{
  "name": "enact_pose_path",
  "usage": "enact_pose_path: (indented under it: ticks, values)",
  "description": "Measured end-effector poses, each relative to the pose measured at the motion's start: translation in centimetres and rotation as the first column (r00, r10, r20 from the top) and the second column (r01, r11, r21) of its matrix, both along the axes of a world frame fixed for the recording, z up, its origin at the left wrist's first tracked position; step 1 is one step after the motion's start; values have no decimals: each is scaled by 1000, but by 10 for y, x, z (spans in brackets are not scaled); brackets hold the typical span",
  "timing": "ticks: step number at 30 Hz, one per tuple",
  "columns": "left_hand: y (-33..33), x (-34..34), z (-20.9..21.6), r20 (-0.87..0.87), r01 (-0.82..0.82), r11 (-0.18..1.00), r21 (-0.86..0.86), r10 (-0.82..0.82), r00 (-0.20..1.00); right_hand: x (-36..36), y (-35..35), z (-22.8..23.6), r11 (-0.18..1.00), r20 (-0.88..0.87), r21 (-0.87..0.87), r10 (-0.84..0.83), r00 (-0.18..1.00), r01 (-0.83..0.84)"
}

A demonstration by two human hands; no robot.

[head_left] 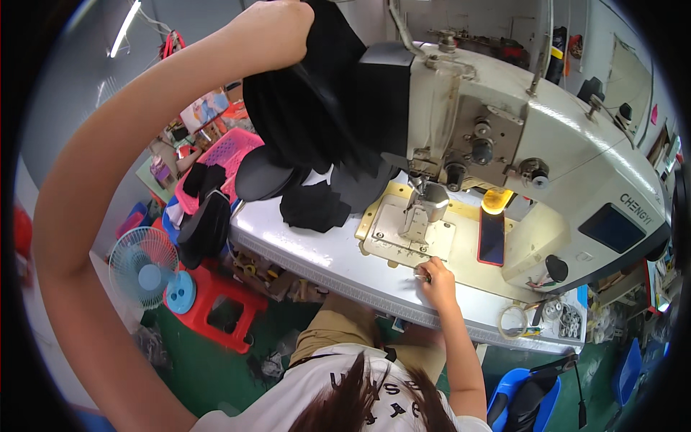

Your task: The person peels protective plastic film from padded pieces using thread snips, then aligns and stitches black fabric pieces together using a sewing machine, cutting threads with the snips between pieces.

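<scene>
black cloth point(288, 115) hangs lengthwise below the nearer left hand point(284, 32), grip hidden; the right hand point(437, 283) curls, contents unclear

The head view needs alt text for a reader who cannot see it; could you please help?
At a white sewing machine, a person's left hand is raised at black material, the right hand near the metal plate. Black pieces lie on the table; a fan and red stool are at left.

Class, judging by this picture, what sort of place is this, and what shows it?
Probably a sewing workshop: a large sewing machine stands on a white worktable, with black fabric pieces beside it.
</scene>
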State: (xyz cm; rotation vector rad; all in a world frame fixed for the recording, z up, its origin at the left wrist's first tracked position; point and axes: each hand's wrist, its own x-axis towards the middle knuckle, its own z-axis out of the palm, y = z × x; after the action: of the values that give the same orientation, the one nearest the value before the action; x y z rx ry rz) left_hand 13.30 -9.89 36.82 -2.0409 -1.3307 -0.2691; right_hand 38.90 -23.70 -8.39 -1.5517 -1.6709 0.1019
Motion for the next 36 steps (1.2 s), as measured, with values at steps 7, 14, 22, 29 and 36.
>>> enact_pose_path:
  ticks: [7, 14, 22, 29, 36]
  values:
    - [87, -85, -53, 162, 230, 940, 253, -275, 948, -1, 0, 1, 999, -32, -48, -5, 999, 4]
    - [118, -191, -124, 433, 188, 928, 322, -321, 842, -2, 1, 5, 999, 16, -26, -20, 1000, 21]
    - [143, -319, -148, 518, 150, 979, -140, -56, 854, -5, 3, 8, 996, -7, -63, -58, 998, 58]
    - [222, -301, -242, 431, 285, 782, -555, -23, 902, -9, 6, 9, 993, -12, -76, -91, 996, 90]
    - [312, -250, -293, 391, 284, 804, -522, -71, 918, -10, 7, 10, 985, 20, -79, -152, 988, 153]
